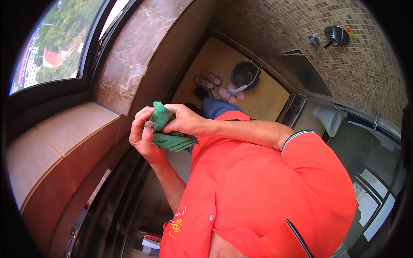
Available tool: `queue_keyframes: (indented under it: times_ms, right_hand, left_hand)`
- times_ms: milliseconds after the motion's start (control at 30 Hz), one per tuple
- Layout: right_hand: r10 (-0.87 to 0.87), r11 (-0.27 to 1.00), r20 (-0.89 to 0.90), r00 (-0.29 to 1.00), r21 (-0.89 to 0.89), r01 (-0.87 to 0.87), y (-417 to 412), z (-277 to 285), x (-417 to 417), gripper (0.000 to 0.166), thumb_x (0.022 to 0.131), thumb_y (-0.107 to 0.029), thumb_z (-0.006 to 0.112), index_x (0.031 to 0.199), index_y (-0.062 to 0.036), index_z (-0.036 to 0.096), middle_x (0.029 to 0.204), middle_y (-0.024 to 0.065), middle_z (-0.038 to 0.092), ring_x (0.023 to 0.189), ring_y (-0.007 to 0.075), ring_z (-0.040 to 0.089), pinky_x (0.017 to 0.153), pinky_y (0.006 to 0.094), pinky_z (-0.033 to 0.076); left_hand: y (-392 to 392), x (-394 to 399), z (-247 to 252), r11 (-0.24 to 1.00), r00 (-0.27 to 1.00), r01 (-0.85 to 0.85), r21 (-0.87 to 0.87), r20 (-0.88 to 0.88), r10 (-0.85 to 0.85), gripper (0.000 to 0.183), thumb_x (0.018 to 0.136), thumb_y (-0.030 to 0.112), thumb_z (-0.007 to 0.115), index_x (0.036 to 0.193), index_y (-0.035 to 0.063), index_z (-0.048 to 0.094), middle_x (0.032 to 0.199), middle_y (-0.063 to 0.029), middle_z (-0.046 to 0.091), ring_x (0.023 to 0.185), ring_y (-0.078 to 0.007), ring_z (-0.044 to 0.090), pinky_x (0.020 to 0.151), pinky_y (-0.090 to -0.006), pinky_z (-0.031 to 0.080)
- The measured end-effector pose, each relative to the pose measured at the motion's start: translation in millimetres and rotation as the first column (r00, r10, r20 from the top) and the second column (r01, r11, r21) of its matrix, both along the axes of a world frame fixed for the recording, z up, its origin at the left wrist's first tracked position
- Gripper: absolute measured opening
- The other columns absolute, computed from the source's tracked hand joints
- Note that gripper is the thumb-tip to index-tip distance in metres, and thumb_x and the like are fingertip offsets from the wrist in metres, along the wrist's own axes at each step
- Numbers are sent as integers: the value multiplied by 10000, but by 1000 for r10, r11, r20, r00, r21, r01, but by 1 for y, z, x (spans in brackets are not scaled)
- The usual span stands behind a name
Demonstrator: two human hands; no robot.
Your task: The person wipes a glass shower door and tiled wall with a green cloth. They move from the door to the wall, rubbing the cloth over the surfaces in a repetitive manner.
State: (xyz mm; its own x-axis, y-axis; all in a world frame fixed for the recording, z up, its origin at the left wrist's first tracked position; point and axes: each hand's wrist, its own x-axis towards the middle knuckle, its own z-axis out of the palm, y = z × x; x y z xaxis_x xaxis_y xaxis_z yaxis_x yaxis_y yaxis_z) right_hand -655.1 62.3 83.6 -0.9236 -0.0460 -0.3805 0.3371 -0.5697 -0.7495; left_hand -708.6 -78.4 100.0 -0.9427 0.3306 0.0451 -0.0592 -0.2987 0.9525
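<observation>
A green cloth point(161, 116) is bunched between both hands, beside the corner of the window ledge. My left hand point(143, 135) curls around its left side, with a small shiny greyish piece point(149, 125) at the fingers; what it is, I cannot tell. My right hand point(187, 119) pinches the cloth from the other side, thumb and fingers pressed into it. A loose, folded part of the cloth hangs below the right hand.
A tiled ledge point(77, 129) runs under the window point(61, 42). On the floor are a dark bucket point(243, 75), a shower head point(237, 90), pink clogs point(226, 95) and sandals point(204, 82). A shower valve point(336, 35) is on the mosaic wall, with a white ceramic fixture point(329, 119) beyond.
</observation>
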Motion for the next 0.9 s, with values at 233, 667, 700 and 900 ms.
queue_keyframes:
  times_ms: [233,667,700,900]
  right_hand:
    - [-65,993,-60,996,92,70,32,10,2,341,747,-40,744,1070,0,643,955,63,680,913,136,643,806,306,534]
    - [-370,851,-116,922,355,387,170,-2,43,388,784,-138,804,1121,-12,661,1011,79,713,1003,145,663,900,310,516]
    - [-396,836,-112,911,367,408,177,-6,43,393,785,-140,802,1128,-10,661,1016,81,713,1005,146,662,902,311,516]
    - [-561,715,-80,824,456,531,201,-30,32,450,754,-128,768,1166,7,650,1034,141,724,1002,215,700,878,352,537]
  left_hand:
    - [37,-3,2,999,997,-34,15,69,33,372,952,163,625,1250,-56,668,1267,-156,671,1160,-218,630,1051,-379,475]
    - [194,-26,3,778,759,624,-79,297,-579,454,1019,219,671,1377,-53,608,1294,-172,687,1150,-205,669,1028,-340,521]
    - [206,-31,-2,762,738,645,-65,315,-597,430,1026,198,660,1377,-45,610,1285,-168,692,1138,-202,674,1016,-335,528]
    - [264,-56,-12,648,617,758,-71,400,-678,324,1010,125,687,1296,-24,652,1237,-111,717,1090,-153,678,965,-296,543]
